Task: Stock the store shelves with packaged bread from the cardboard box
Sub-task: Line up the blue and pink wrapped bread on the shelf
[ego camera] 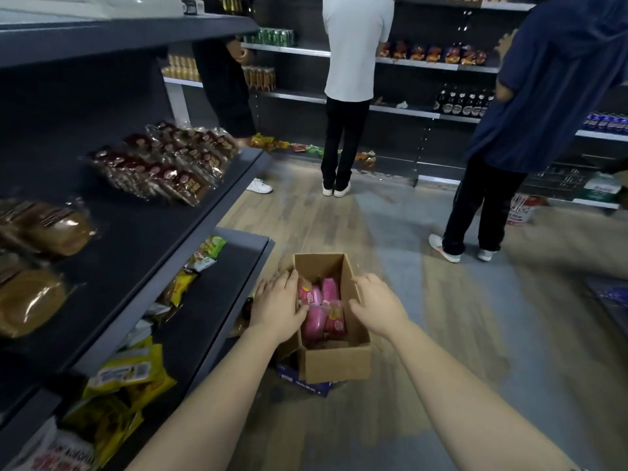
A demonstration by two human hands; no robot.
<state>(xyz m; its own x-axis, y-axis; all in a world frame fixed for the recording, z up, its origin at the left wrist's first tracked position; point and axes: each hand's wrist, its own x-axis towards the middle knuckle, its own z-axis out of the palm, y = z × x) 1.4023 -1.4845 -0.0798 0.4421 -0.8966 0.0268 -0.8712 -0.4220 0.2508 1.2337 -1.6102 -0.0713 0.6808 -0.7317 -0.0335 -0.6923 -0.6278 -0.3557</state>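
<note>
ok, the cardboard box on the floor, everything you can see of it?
The cardboard box is brown, long and narrow, top open, upright on the floor beside the bottom shelf, its near end over a flattened blue carton. Pink bread packs lie inside. The left hand covers its left rim; the right hand grips the right rim.
</note>
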